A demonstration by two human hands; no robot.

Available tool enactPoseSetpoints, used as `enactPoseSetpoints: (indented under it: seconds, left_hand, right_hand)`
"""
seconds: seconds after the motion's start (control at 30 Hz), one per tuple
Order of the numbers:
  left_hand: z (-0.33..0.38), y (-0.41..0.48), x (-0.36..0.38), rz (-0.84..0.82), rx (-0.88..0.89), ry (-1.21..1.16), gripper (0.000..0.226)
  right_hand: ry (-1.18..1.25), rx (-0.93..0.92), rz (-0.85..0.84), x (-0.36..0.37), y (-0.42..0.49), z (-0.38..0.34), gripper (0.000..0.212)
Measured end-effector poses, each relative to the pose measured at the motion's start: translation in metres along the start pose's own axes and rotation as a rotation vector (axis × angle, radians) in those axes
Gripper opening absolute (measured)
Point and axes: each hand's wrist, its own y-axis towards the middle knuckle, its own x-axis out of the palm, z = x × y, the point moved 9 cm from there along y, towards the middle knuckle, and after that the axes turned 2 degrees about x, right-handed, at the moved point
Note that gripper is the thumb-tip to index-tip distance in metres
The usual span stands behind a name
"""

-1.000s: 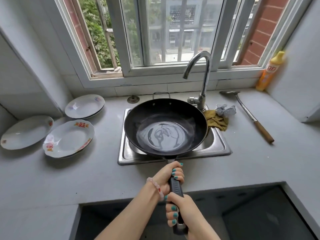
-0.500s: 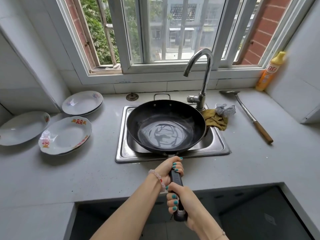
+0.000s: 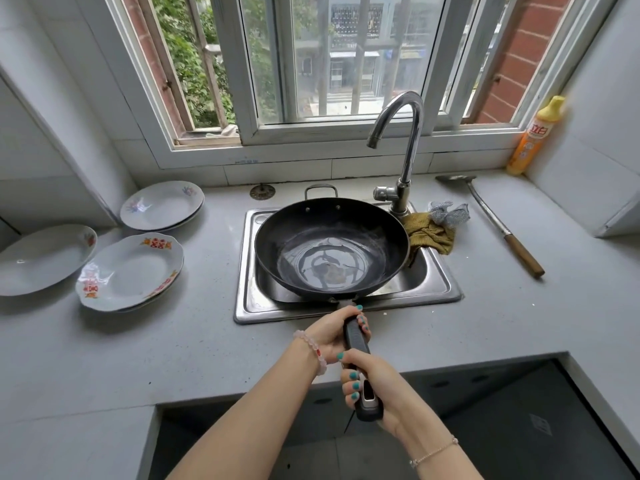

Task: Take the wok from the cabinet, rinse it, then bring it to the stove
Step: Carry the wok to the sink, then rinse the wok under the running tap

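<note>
Bench point(image 3: 173, 341), sink point(image 3: 247, 271) mid-back edge, wok point(image 3: 332, 251) held over it with shallow water inside, left hand point(image 3: 332, 332) and right hand point(image 3: 374, 386) both wrapped round the handle; risk: a fast tilt slops water onto bench, or rim clips tap point(image 3: 405, 140).

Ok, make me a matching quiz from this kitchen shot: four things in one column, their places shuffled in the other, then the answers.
1 wok
2 yellow bottle
3 spatula
4 plates

A on the counter left of the sink
B far right corner
C over the sink, handle gripped by left hand and right hand
D lying right of the sink

Pairs: 1-C, 2-B, 3-D, 4-A
</note>
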Motion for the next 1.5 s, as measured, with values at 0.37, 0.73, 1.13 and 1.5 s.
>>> enactPoseSetpoints:
  seconds: [0.37, 0.73, 1.13, 1.5]
  left_hand:
    - [0.003, -0.016, -0.003, 0.002, -0.015, 0.156, 0.023]
    - [0.006, -0.015, -0.002, 0.036, 0.0, 0.141, 0.024]
    - [0.003, -0.012, -0.001, 0.095, 0.079, 0.031, 0.017]
    - [0.007, -0.008, -0.009, 0.215, 0.227, 0.08, 0.017]
  right_hand:
    - [-0.211, -0.037, 0.018, -0.004, -0.002, -0.001, 0.021]
    - [-0.771, -0.079, 0.211, -0.032, -0.007, -0.041, 0.063]
    - [-0.91, -0.728, 0.567, -0.075, 0.015, -0.265, 0.032]
    - [-1.056, -0.597, 0.292, -0.05, 0.134, -0.342, 0.056]
